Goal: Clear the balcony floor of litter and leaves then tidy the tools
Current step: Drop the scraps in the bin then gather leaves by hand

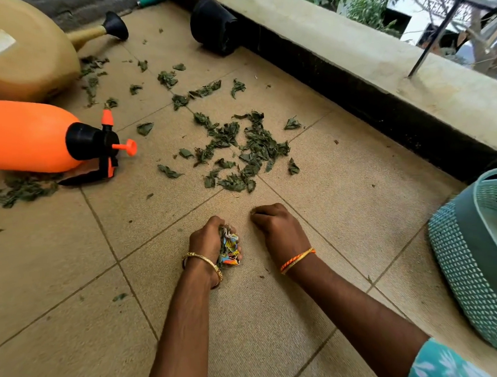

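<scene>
Kneeling view: two bare forearms reach forward over a tan tiled floor point(58, 270), seen from a head camera.
Left hand point(207, 242): at 6 o'clock, fingers curled tight round a wad of crumpled coloured paper and leaves point(229, 248).
Right hand point(275, 221): just beside it, knuckles up, fingers curled down to the tile; whether they pinch anything I cannot tell.
Basket point(475, 263): one teal mesh basket at 4 o'clock, tipped on its side, near the right arm.
Leaves point(248, 148): one main heap at 12 o'clock, just beyond the hands, with too many strays to count trailing toward 10 and 9 o'clock.
Handling: leaves look dry, light and crumbly; likely best scooped by the handful, squeezed gently.
Tools: one orange sprayer point(28, 136) lying at 9 o'clock; one tan watering can point(18, 56) at 10 o'clock.
Far edge: one black roll point(214, 28) against the parapet at 12 o'clock.
</scene>
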A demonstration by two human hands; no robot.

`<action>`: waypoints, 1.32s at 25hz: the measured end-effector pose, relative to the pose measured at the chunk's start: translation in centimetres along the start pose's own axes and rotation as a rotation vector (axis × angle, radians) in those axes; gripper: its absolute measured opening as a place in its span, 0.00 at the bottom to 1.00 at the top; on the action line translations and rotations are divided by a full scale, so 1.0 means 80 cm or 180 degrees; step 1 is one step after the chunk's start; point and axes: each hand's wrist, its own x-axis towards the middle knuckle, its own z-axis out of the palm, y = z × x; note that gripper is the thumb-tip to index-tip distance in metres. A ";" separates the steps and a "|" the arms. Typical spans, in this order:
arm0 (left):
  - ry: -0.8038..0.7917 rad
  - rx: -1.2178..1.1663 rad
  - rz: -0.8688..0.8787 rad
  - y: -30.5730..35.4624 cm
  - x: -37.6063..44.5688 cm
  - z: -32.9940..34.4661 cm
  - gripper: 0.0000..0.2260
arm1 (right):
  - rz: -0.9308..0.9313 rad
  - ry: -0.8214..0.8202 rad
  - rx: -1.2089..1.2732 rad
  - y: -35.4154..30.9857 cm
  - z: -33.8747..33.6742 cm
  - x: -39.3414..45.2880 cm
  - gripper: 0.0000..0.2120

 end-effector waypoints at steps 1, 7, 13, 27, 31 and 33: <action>-0.0057 0.0026 -0.0058 -0.002 -0.001 0.000 0.15 | 0.0004 0.0003 0.0062 0.003 -0.004 0.004 0.12; -0.0392 0.0411 0.0028 -0.008 -0.004 0.008 0.18 | 0.1172 0.0350 0.1553 -0.022 -0.040 0.012 0.11; -0.0620 0.0487 0.0070 -0.003 -0.011 0.011 0.28 | 0.0860 0.0271 0.1801 -0.048 -0.043 0.005 0.18; -0.0348 -0.0215 0.0173 0.030 -0.002 -0.017 0.20 | 0.1589 0.0270 0.0554 0.024 -0.011 0.074 0.39; -0.0258 -0.0219 0.0162 0.034 -0.007 -0.025 0.13 | 0.1003 0.0239 0.0448 -0.016 0.011 0.097 0.31; -0.0203 -0.0313 0.0133 0.037 -0.010 -0.029 0.13 | 0.0752 0.0127 -0.0036 -0.025 0.018 0.107 0.22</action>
